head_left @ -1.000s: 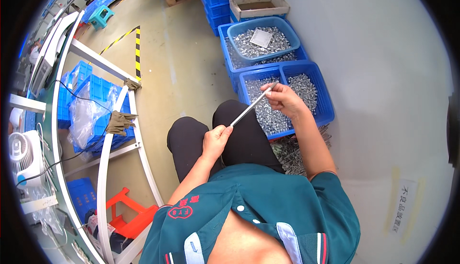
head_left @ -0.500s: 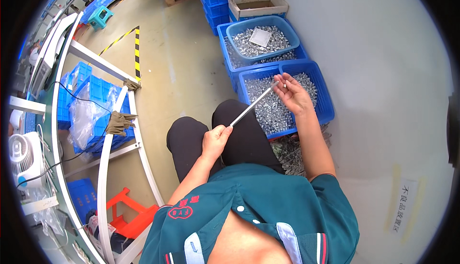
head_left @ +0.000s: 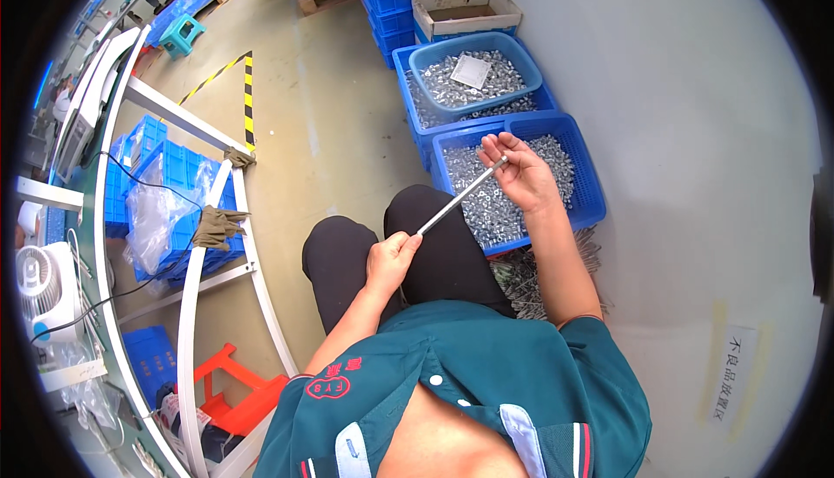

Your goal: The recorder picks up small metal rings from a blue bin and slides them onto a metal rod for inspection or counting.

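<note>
A slim silver metal rod (head_left: 459,198) slants up to the right from my left hand (head_left: 393,263), whose closed fingers grip its lower end above my thighs. Around the rod's upper end, the bent fingers of my right hand (head_left: 530,181) are in contact with it, palm turned up. A small piece at that tip is too small to make out. Beneath the right hand stands a blue basket (head_left: 591,174) full of small silver metal fittings (head_left: 491,209). The rod passes over the basket's near left side.
Behind the basket, a light blue tub (head_left: 532,74) of similar fittings holds a white card (head_left: 470,71). A carton (head_left: 469,11) and stacked blue crates (head_left: 373,18) stand farther back. Thin rods (head_left: 530,283) lie below the basket. A white-framed bench (head_left: 187,330) runs along the left; a wall borders the right.
My right hand has shifted slightly left and down, and its fingers have come closer around the rod's upper end. My left hand keeps its hold, a little lower.
</note>
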A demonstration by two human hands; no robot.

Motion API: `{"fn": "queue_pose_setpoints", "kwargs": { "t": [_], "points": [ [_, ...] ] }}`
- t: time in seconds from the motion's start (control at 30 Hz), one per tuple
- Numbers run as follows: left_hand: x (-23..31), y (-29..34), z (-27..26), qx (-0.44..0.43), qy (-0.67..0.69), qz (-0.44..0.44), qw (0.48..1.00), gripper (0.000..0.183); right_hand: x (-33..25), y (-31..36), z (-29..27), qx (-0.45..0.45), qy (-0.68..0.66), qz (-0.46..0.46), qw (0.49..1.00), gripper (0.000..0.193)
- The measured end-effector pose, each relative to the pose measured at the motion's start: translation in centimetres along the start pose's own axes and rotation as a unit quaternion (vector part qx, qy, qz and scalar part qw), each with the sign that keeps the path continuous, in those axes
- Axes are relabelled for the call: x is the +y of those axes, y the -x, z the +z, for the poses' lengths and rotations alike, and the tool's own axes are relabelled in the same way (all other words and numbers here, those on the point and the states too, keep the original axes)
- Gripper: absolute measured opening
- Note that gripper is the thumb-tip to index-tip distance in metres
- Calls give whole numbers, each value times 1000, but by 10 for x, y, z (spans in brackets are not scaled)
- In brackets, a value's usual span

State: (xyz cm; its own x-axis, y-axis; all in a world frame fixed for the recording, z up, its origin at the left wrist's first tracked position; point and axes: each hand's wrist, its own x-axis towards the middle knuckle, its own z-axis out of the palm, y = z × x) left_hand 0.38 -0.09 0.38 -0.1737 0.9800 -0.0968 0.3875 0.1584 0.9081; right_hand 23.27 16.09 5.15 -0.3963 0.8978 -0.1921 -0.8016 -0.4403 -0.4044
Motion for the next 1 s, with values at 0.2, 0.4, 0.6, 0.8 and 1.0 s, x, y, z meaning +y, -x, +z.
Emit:
{"fn": "queue_pose_setpoints", "kwargs": {
  "t": [0.2,0.4,0.6,0.8,1.0],
  "points": [
    [-5,-2,-2,-3,13,-21,1000,41,8,8,17,-3,138,16,990,34],
    [-9,-3,1,-2,10,-6,1000,41,7,14,0,25,103,6,994,39],
    [-5,-2,-1,-5,-3,-1,1000,40,-1,3,5,13,7,14,1000,36],
    [-3,-1,-1,0,-17,8,1000,41,1,-3,10,0,-10,43,999,34],
    [-4,-2,-2,-4,-32,16,999,41,3,-4,6,-40,-6,71,997,33]
  ]
}}
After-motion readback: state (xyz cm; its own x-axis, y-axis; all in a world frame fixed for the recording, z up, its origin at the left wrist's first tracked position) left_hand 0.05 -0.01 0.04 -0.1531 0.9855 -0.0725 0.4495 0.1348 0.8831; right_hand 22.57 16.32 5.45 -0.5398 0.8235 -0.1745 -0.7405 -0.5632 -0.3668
